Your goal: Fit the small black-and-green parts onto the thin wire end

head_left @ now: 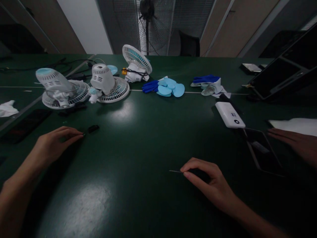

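Observation:
My left hand [58, 142] is low over the table at the left, thumb and forefinger pinched together. A tiny item shows at its fingertips, too small to name. Just beyond those fingertips lies a small black piece [93, 128]. On the right, my right hand [208, 180] rests near the tabletop, its thumb and forefinger closed on one end of a thin metal pin [175, 171]. The pin's free end points left over the green table [138, 142]; whether it touches the surface I cannot tell.
Partly dismantled fans [111, 89] stand at the far left. Light blue fan blades [170, 87] and blue-white gloves [209, 84] lie at the back. Rightward are a white power bank [229, 114], a phone [262, 150] and another person's hand [294, 142] beside white paper [294, 125].

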{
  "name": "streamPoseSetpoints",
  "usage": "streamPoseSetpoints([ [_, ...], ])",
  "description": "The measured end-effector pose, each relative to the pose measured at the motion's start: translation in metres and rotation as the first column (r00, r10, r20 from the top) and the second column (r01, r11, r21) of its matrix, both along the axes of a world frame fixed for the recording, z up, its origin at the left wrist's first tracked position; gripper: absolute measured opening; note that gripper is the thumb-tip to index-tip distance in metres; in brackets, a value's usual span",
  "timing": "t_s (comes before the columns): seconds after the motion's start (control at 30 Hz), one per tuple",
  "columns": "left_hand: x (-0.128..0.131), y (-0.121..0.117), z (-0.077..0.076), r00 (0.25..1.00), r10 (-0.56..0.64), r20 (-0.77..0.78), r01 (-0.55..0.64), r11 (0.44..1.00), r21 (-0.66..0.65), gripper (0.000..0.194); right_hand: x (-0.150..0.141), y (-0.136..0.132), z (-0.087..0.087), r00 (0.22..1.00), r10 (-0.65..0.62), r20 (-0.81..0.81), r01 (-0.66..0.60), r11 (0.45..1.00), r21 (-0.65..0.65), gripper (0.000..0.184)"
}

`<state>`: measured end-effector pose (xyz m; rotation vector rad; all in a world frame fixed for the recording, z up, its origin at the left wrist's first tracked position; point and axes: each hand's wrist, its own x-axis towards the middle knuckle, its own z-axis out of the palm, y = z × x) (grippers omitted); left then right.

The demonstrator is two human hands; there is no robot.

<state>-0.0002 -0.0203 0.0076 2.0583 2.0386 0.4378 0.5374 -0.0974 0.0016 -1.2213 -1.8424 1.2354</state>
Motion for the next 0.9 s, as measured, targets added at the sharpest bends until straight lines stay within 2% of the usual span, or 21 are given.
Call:
streamPoseSetpoints([
  [0.07,0.000,0.000,-0.002,0.998,0.039,-0.044,-0.040,0.999,-0.023,0.058,-0.001,0.000,0.000,1.000,-0.007,0.004,0.007,1.000,0.007,0.012],
  [0.13,0.003,-0.002,-0.002,0.986,0.155,-0.064,-0.158,0.987,-0.035,0.050,-0.002,0.000,0.001,1.000,-0.012,0.008,0.012,1.000,0.021,0.012],
  [0.23,0.016,-0.005,0.002,0.957,0.288,0.021,-0.289,0.957,0.039,0.043,-0.002,0.000,0.000,1.000,-0.011,0.005,0.010,0.999,0.047,0.012],
  [0.33,0.033,-0.009,0.009,0.943,0.273,0.190,-0.298,0.947,0.116,0.044,-0.001,0.001,-0.002,1.000,0.003,-0.003,-0.003,0.999,0.045,0.012],
  [0.43,0.041,-0.011,0.012,0.927,0.250,0.280,-0.286,0.953,0.098,0.052,-0.001,0.001,-0.002,1.000,0.005,-0.019,-0.004,1.000,0.028,0.011],
  [0.6,0.041,-0.012,0.011,0.920,0.266,0.288,-0.289,0.957,0.038,0.062,-0.002,0.000,0.000,1.000,0.003,-0.019,-0.002,1.000,0.020,0.012],
  [0.9,0.054,-0.010,0.013,0.895,0.340,0.289,-0.357,0.934,0.007,0.054,-0.002,0.000,0.001,1.000,0.010,-0.028,-0.010,1.000,0.014,0.012],
])
